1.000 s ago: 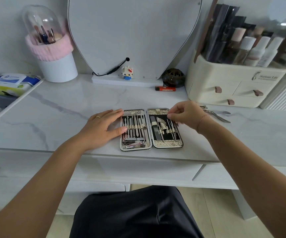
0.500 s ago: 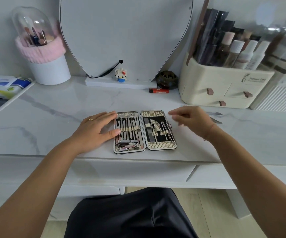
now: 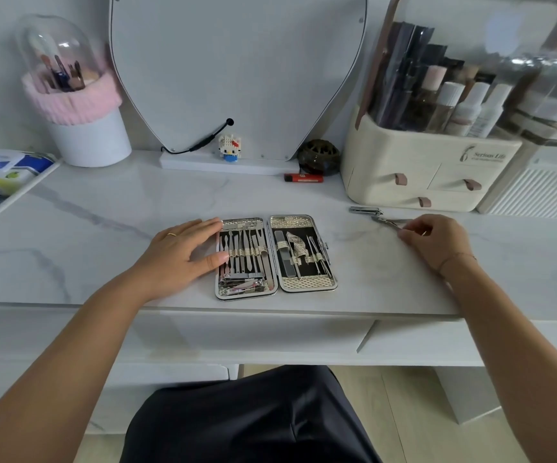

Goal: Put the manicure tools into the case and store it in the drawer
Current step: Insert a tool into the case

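White marble table, seen from my head camera, contents as follows.

Case: open flat near the front edge of the table, both halves face up. The left half is full of steel tools under elastic loops. The right half holds a file and a few thin tools.

Left hand: released, palm down on the table, fingers straight. Thumb and fingertips touch the left rim of the case.

Right hand: well right of the case, fingers curled, pinching the handle end of the nipper. I cannot tell if the nipper's jaw end is on the table or just off it.

Clipper: loose on the table, just behind the nipper and in front of the organiser.

Drawer: under the table edge, below the case, closed.

Back row, left to right:
- wipes
- brush pot with clear dome and pink band
- mirror
- block figurine on the mirror's base
- dark round pot
- red lighter lying flat
- the organiser, with bottles on top
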Demonstrator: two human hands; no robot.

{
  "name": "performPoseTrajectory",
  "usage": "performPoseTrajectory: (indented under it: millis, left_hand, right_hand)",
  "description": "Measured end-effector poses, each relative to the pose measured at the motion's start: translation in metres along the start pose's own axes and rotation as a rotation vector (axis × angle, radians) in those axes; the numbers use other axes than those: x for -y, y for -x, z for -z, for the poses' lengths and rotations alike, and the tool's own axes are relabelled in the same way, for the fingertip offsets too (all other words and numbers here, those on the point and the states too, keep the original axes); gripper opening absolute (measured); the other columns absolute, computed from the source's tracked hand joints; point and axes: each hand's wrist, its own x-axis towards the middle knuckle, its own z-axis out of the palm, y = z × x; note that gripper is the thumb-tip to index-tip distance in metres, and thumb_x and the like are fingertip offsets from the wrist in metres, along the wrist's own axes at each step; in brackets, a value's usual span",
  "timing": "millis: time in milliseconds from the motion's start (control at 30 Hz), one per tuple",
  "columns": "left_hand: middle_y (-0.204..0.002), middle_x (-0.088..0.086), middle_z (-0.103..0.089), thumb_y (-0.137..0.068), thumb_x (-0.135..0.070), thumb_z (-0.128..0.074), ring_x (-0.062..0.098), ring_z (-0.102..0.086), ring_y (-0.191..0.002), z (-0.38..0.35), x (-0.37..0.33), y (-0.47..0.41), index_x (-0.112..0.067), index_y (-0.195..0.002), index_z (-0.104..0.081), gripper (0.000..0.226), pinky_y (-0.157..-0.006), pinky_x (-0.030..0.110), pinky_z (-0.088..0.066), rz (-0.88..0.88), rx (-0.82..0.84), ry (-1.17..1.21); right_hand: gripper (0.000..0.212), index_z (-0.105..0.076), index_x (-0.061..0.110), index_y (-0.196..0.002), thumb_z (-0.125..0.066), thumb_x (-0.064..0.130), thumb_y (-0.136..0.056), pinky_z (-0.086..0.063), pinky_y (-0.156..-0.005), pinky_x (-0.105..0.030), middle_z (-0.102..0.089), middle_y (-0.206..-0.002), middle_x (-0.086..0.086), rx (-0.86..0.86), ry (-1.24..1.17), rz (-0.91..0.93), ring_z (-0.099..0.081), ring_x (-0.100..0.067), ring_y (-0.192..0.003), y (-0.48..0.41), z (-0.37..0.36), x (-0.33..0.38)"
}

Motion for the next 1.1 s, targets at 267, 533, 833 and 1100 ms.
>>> performPoseTrajectory:
  millis: [267, 533, 833, 1100]
  left_hand:
    - [-0.151, -0.021, -0.023, -0.067, -0.086, -0.020, 0.002, -0.014, -0.142, 0.001, 0.000, 0.000, -0.038, -0.144, -0.026, 0.091, -0.118, 0.038, -0.013, 0.007, 0.002, 0.002]
    - [-0.151, -0.022, -0.022, -0.068, -0.083, -0.022, 0.002, -0.012, -0.142, 0.003, -0.004, 0.001, -0.039, -0.144, -0.025, 0.088, -0.118, 0.038, -0.012, 0.024, 0.020, 0.018]
    - [-0.132, -0.012, -0.053, -0.085, -0.050, -0.051, 0.003, -0.045, -0.122, 0.016, -0.054, -0.021, -0.026, -0.128, -0.054, 0.049, -0.102, 0.022, -0.032, 0.035, -0.122, 0.382]
    - [-0.081, 0.001, -0.074, -0.084, -0.025, -0.064, 0.013, -0.069, -0.077, 0.017, -0.100, -0.057, -0.020, -0.091, -0.072, 0.012, -0.071, 0.019, -0.053, 0.151, -0.187, 0.946]
  right_hand:
    - [0.028, -0.068, 0.014, -0.106, -0.064, 0.030, -0.084, -0.035, -0.092, -0.033, -0.066, -0.108, -0.007, 0.021, 0.081, 0.157, -0.053, -0.030, -0.104, -0.030, -0.023, 0.031]
    - [0.008, -0.070, 0.016, -0.084, -0.069, 0.021, -0.078, -0.038, -0.076, -0.032, -0.060, -0.083, 0.002, 0.078, 0.053, 0.202, -0.058, -0.024, -0.088, -0.037, -0.030, 0.048]
    - [0.015, -0.070, 0.015, -0.092, -0.063, 0.026, -0.086, -0.043, -0.062, -0.008, -0.066, -0.077, 0.008, 0.220, -0.312, 0.381, -0.056, 0.005, -0.064, 0.007, -0.030, 0.121]
    - [0.006, -0.069, 0.008, -0.083, -0.071, 0.009, -0.078, -0.051, -0.082, -0.036, -0.067, -0.079, -0.012, 0.461, -0.821, 0.225, -0.058, -0.021, -0.075, 0.025, -0.039, 0.154]
